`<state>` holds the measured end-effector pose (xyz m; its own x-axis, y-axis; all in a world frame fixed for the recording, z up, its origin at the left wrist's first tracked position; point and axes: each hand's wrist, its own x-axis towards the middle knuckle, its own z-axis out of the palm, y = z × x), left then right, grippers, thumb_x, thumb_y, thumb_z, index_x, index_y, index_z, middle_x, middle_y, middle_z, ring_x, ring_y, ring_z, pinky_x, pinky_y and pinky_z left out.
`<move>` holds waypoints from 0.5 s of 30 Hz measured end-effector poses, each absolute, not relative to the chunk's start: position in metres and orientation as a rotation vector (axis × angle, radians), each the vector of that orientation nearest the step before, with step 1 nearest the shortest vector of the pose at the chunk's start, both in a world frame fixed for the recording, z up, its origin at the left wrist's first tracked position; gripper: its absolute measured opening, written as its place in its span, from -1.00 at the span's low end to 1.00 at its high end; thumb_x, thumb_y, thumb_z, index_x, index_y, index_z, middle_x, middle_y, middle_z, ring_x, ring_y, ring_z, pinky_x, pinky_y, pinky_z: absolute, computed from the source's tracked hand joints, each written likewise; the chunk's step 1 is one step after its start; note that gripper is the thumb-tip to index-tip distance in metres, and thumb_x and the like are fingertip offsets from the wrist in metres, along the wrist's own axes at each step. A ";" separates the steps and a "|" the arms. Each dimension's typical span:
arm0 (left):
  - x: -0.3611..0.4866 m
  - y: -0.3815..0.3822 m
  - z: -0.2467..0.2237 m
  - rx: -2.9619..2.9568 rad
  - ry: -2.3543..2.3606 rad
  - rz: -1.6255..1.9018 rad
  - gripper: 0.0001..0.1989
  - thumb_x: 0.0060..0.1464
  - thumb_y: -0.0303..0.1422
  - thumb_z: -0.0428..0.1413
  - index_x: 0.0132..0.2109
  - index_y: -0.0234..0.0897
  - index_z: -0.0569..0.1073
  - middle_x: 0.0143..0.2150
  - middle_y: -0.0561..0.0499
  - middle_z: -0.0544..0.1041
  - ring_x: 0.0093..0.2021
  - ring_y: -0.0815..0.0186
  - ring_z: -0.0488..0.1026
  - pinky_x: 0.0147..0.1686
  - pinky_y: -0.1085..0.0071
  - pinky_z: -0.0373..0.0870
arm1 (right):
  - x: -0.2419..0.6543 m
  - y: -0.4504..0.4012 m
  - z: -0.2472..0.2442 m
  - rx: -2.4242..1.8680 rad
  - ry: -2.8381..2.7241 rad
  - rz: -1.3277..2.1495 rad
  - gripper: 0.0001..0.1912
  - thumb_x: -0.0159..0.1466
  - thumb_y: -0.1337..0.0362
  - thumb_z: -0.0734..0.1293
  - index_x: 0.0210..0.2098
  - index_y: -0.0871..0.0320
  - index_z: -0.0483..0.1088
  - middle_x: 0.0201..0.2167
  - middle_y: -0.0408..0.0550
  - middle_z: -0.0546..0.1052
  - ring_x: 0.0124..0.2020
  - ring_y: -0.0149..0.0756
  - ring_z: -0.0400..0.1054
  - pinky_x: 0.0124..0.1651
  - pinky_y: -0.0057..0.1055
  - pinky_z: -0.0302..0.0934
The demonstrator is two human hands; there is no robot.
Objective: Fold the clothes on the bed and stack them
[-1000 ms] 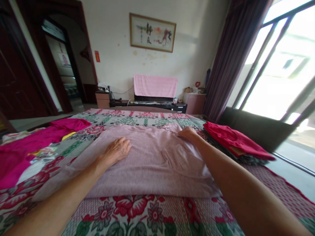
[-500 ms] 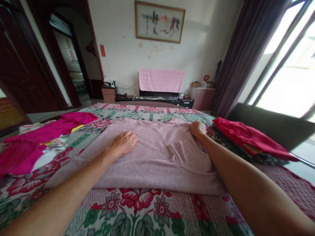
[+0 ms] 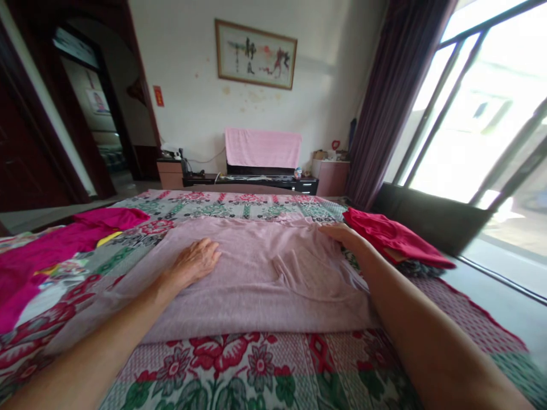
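Note:
A pale pink shirt (image 3: 239,296) lies spread across the flowered bedspread (image 3: 231,376), with wrinkles and a bunched fold on its right part. My left hand (image 3: 199,259) rests flat on the shirt's left half, fingers stretched and slightly bent. At the far right corner of the shirt is my right hand (image 3: 337,232), its fingers extended leftward along the cloth. Its fingertips are partly hard to make out. The shirt's left part reaches toward me, partly hidden under my left forearm.
Left of the shirt lies a heap with a magenta garment (image 3: 55,245) on top. A folded red garment (image 3: 393,236) tops a pile at the right, beside the window. A pink cloth (image 3: 262,147) hangs over a dark screen on the far cabinet (image 3: 250,183).
The view has turned rightward, so everything sits further left. My right hand has gone from bunched fingers at the shirt's corner to a flatter shape. My left hand stays on the shirt.

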<state>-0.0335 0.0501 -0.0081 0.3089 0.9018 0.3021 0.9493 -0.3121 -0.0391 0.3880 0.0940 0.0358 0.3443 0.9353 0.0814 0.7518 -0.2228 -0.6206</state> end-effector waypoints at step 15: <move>-0.034 0.047 -0.004 -2.362 -1.728 -0.314 -0.65 0.24 -0.25 -0.14 0.00 -0.24 0.44 0.04 -0.15 0.43 0.00 0.16 0.41 0.06 0.25 0.29 | 0.386 0.080 0.038 -2.252 -1.546 0.014 -0.54 0.16 -0.09 0.31 -0.28 0.20 0.53 -0.23 0.19 0.52 -0.18 -0.04 0.41 -0.19 -0.29 0.26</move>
